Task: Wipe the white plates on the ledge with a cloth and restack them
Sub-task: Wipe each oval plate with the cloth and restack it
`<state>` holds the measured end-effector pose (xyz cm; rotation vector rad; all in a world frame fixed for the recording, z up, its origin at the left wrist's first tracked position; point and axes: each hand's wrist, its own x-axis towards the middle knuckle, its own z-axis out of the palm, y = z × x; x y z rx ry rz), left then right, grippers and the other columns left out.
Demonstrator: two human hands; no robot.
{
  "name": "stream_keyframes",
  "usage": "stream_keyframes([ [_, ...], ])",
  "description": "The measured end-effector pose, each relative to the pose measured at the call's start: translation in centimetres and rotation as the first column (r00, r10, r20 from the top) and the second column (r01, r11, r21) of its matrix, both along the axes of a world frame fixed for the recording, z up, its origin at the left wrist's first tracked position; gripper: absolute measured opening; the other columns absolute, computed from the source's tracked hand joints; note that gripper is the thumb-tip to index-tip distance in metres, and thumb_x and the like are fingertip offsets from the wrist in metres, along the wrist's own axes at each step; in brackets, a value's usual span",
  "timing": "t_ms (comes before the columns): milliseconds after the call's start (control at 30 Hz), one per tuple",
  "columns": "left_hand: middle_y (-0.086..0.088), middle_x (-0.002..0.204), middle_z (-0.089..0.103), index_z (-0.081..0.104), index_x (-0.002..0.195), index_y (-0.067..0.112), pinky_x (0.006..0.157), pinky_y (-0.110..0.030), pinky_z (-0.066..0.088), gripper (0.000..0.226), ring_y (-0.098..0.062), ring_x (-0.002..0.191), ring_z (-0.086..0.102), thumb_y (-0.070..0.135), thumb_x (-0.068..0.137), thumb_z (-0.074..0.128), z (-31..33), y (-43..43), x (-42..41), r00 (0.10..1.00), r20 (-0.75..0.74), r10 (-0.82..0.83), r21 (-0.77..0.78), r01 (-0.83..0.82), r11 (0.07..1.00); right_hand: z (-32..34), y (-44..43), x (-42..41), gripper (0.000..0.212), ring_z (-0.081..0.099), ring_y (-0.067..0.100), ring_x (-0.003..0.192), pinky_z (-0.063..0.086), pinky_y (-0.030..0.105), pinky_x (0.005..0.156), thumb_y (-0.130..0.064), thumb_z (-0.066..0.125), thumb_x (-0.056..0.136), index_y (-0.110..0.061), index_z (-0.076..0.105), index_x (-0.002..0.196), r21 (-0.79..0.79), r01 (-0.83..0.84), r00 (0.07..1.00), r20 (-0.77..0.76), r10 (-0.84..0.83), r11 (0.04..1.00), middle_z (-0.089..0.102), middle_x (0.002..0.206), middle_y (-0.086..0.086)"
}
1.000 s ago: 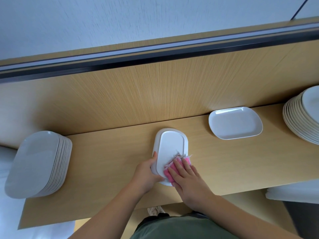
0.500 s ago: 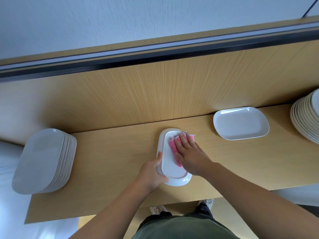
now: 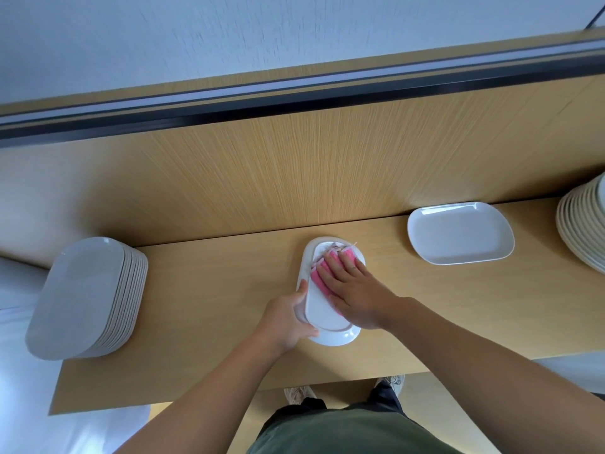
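A white oblong plate (image 3: 322,317) lies on the wooden ledge (image 3: 212,290) in front of me. My left hand (image 3: 288,317) grips its left rim, thumb on top. My right hand (image 3: 352,290) lies flat with straight fingers on a pink cloth (image 3: 319,273), pressing it onto the far half of the plate. A tall stack of white oblong plates (image 3: 88,296) stands at the ledge's left end. A single white plate (image 3: 460,232) rests to the right.
A second stack of white plates (image 3: 582,224) sits at the right edge of view. A wooden back panel (image 3: 294,175) rises behind the ledge. My feet and green trousers show below the ledge's front edge.
My right hand slid the pink cloth from the plate's near end to its far end. My left hand kept its hold on the left rim.
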<state>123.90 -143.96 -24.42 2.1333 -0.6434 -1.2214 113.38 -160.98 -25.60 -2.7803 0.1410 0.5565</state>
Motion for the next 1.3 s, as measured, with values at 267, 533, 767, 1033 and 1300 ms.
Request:
stream_keyframes([
  [267,-0.002,0.128,0.061,0.027,0.150,0.015,0.087,-0.020,0.049,0.106,-0.016,0.113,0.058,0.006,0.062,0.086,-0.3,-0.1,0.5,0.999,0.034,-0.021,0.017,0.021,1.000,-0.2,1.6,-2.3,0.066,-0.038,0.023,0.139,-0.019,0.043,0.118,-0.050,-0.007,0.086,-0.030,-0.021,0.147,0.045,-0.118,0.992,-0.031,0.120,0.992,-0.026,0.158,0.002],
  [533,0.007,0.126,0.060,0.027,0.150,0.018,0.089,-0.031,0.054,0.111,-0.008,0.106,0.058,0.009,0.058,0.089,-0.1,-0.2,1.0,0.999,0.021,-0.036,0.020,0.036,0.999,-0.3,2.6,-4.1,0.057,-0.032,0.020,0.143,-0.019,0.041,0.117,-0.045,0.005,0.102,-0.027,-0.012,0.154,0.046,-0.205,0.979,0.012,0.205,0.978,-0.021,0.160,0.000],
  [767,0.003,0.125,0.062,0.024,0.151,0.020,0.081,-0.024,0.055,0.110,-0.012,0.107,0.061,0.006,0.062,0.088,0.0,-0.1,1.1,0.999,0.019,-0.034,0.008,0.034,0.999,-1.8,3.0,-5.7,0.047,0.023,0.025,0.147,0.028,0.044,0.117,-0.041,0.029,0.105,-0.025,0.034,0.149,0.075,-0.034,0.972,0.234,0.015,0.997,0.031,0.156,0.001],
  [1033,0.010,0.120,0.058,0.030,0.148,0.031,0.078,-0.015,0.049,0.097,-0.010,0.107,0.057,0.003,0.070,0.080,1.5,0.0,-0.1,0.999,0.004,-0.039,-0.113,0.039,0.993,-0.4,2.3,-7.7,0.041,0.057,0.018,0.123,0.053,0.037,0.095,-0.006,0.070,0.084,-0.017,0.067,0.123,0.234,0.069,0.872,0.459,-0.173,0.970,0.063,0.130,-0.001],
  [1300,0.011,0.105,0.069,0.055,0.123,0.029,0.087,-0.037,0.055,0.063,-0.011,0.098,0.066,0.010,0.067,0.078,3.1,-0.7,-1.1,0.997,-0.016,0.082,-0.215,-0.083,0.973,4.3,-1.5,-9.3,0.034,0.047,-0.003,0.128,0.040,0.015,0.103,-0.024,0.058,0.095,-0.021,0.063,0.129,0.376,0.190,0.773,0.513,-0.374,0.907,0.056,0.134,-0.015],
])
